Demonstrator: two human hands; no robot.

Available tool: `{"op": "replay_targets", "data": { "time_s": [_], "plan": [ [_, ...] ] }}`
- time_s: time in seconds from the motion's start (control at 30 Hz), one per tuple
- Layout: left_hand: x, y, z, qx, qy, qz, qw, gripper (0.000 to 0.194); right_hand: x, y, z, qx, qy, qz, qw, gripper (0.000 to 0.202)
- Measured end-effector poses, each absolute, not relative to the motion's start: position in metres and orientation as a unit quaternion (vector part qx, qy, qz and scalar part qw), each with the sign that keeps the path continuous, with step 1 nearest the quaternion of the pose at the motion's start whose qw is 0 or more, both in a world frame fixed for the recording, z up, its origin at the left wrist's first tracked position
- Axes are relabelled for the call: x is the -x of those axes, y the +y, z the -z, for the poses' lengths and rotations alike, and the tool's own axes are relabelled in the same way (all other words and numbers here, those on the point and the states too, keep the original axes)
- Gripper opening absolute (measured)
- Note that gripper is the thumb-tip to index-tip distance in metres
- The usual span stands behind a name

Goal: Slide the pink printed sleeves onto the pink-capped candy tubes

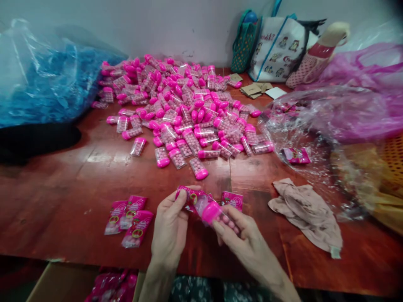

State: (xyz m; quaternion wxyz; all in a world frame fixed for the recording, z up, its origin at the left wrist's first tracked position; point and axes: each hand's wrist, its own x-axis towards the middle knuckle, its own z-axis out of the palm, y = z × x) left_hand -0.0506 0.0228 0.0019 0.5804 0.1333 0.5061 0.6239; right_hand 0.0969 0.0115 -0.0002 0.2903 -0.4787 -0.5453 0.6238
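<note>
Between thumb and fingers, my left hand (171, 222) pinches a printed pink sleeve (192, 198) with a clear part. My right hand (241, 235) grips a clear candy container (228, 220) full of pink balls, its pink cap pointing at the sleeve's end. Cap and sleeve meet or overlap; how far the cap is inside I cannot tell. Another pink sleeve (232, 200) lies on the table just behind my right hand. To the left of my left hand rest several sleeved containers (137, 228). A large heap of pink-capped candy containers (182, 109) spreads beyond both hands.
A clear bag of blue pieces (47, 79) stands at the left, a black item (37, 138) before it. At right lie a beige cloth (310, 214) and crumpled clear plastic (315, 121). A white bag (273, 48) stands behind. Below the front edge is a cardboard box (63, 283).
</note>
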Motion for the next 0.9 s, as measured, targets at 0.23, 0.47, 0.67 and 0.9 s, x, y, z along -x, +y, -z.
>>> {"op": "replay_targets", "data": {
  "time_s": [0.23, 0.47, 0.67, 0.9],
  "plan": [
    [0.054, 0.025, 0.007, -0.103, 0.521, -0.649, 0.544, 0.011, -0.135, 0.034, 0.026, 0.626, -0.640, -0.329, 0.300, 0.031],
    [0.037, 0.019, 0.006, -0.133, 0.518, -0.632, 0.561, 0.010, -0.121, 0.024, 0.019, 0.628, -0.643, -0.184, 0.399, 0.021],
    [0.028, 0.013, 0.005, -0.135, 0.510, -0.625, 0.576, 0.010, -0.086, 0.016, 0.008, 0.554, -0.568, -0.446, 0.414, 0.009],
    [0.034, 0.009, 0.005, -0.156, 0.504, -0.600, 0.601, 0.011, -0.085, 0.016, 0.013, 0.535, -0.595, -0.462, 0.382, 0.028]
  ]
}}
